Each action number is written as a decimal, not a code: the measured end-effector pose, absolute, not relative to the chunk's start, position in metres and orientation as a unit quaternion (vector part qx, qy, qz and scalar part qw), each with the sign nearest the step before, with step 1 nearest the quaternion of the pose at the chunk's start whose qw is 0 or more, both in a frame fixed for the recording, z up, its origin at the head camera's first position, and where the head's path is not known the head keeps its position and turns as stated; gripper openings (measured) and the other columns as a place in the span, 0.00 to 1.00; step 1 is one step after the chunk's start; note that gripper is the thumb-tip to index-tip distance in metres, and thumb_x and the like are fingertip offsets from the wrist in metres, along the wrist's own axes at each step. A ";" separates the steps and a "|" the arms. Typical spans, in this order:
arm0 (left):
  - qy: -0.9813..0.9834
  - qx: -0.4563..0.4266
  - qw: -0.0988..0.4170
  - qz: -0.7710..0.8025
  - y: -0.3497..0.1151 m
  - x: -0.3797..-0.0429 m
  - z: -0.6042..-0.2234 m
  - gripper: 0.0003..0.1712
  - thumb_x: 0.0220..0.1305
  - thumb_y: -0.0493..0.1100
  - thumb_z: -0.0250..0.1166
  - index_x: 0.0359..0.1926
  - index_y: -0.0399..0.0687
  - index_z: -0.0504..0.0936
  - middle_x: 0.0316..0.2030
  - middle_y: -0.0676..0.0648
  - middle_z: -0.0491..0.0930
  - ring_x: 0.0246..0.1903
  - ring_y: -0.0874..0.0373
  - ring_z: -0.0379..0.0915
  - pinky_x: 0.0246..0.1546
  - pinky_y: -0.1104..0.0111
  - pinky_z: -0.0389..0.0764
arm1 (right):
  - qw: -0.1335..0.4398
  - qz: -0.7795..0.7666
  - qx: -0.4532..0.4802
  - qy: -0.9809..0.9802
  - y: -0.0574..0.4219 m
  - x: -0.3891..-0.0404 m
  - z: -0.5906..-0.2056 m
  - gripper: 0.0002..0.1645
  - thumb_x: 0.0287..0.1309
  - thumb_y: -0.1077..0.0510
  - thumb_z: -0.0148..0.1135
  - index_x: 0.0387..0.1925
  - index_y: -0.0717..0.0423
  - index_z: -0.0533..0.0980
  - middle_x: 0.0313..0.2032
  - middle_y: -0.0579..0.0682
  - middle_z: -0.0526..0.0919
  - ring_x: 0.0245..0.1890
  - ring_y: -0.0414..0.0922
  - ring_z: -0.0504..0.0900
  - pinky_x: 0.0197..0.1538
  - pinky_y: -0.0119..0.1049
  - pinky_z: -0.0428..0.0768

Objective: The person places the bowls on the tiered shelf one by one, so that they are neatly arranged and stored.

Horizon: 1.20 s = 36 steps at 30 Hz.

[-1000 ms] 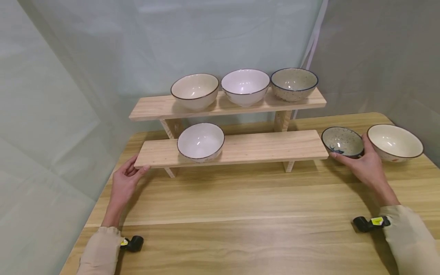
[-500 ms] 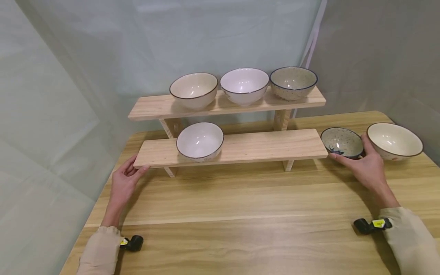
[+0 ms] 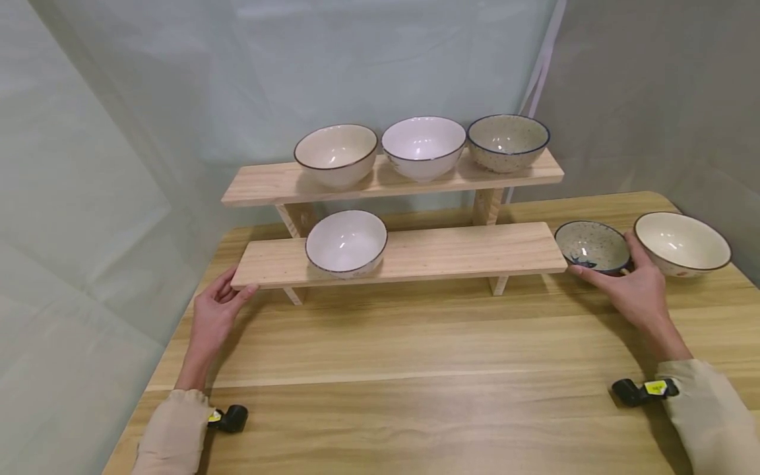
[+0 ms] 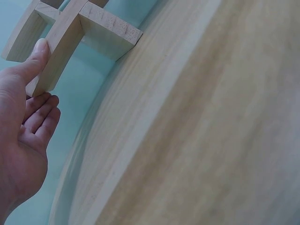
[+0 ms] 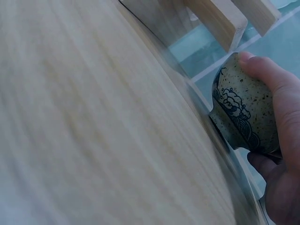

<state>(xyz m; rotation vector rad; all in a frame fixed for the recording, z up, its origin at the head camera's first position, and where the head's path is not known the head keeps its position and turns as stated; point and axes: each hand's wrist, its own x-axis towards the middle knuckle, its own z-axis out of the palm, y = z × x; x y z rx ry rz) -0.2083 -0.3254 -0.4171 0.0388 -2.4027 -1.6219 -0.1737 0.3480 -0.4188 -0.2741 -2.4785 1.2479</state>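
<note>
Lower shelf [image 3: 469, 251] is pinched at its L end by the L hand [image 3: 215, 316]: grip narrow, thumb laid on the edge, fingers curled below; fingertips are partly hidden in head view, seen better in L wrist view. Small speckled bowl [image 3: 596, 239] is held in the grip of the R hand [image 3: 638, 290], thumb on the near side, a finger on the R side; remaining fingers are mostly hidden. Bowl is located just beside R end of lower shelf, over the counter [image 3: 386, 396]; whether shelf is touched or base is lifted can't be told. Dk wave pattern is shown on its outer wall in R wrist view, where R hand is cut off by the frame edge.

Cream bowl w/ red marks [image 3: 681, 239] is set on counter just R of R hand; contact w/ fingers can't be made out. White bowl w/ dk rim [image 3: 346, 243] is placed L of ctr on lower shelf. On upper shelf [image 3: 258, 187], cream bowl w/ brown rim [image 3: 336, 158], middle white bowl [image 3: 423, 148] & grey bowl w/ blue rim [image 3: 508, 145] are lined up. Shelf legs are partly hidden; both sleeves [image 3: 172, 432] are cut off.
</note>
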 end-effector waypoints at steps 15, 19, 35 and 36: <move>-0.821 0.010 0.121 -0.558 -0.325 -0.209 -0.418 0.38 0.72 0.40 0.68 0.77 0.36 0.64 0.68 0.27 0.68 0.51 0.78 0.74 0.47 0.83 0.76 | 0.181 0.445 -0.112 -0.870 0.347 -0.170 -0.415 0.67 0.56 0.47 0.79 0.83 0.56 0.46 0.78 0.66 0.50 0.76 0.64 0.50 0.78 0.54 0.47; -0.821 0.009 0.124 -0.557 -0.325 -0.210 -0.418 0.39 0.72 0.41 0.69 0.77 0.35 0.64 0.68 0.26 0.68 0.52 0.77 0.74 0.47 0.83 0.77 | 0.189 0.455 -0.111 -0.863 0.347 -0.169 -0.412 0.67 0.55 0.48 0.80 0.83 0.55 0.47 0.78 0.67 0.52 0.76 0.62 0.52 0.78 0.48 0.49; -0.815 0.011 0.122 -0.567 -0.325 -0.210 -0.418 0.39 0.71 0.39 0.69 0.76 0.35 0.65 0.68 0.26 0.67 0.51 0.78 0.74 0.47 0.83 0.77 | 0.226 0.471 -0.123 -0.844 0.343 -0.165 -0.403 0.63 0.54 0.55 0.79 0.83 0.52 0.50 0.78 0.61 0.55 0.75 0.49 0.57 0.72 0.26 0.55; -0.815 0.011 0.122 -0.567 -0.325 -0.210 -0.418 0.38 0.71 0.39 0.69 0.76 0.35 0.65 0.68 0.26 0.67 0.51 0.78 0.74 0.47 0.83 0.77 | 0.230 0.473 -0.124 -0.841 0.343 -0.164 -0.403 0.63 0.54 0.55 0.79 0.83 0.52 0.51 0.78 0.61 0.55 0.74 0.47 0.58 0.71 0.24 0.57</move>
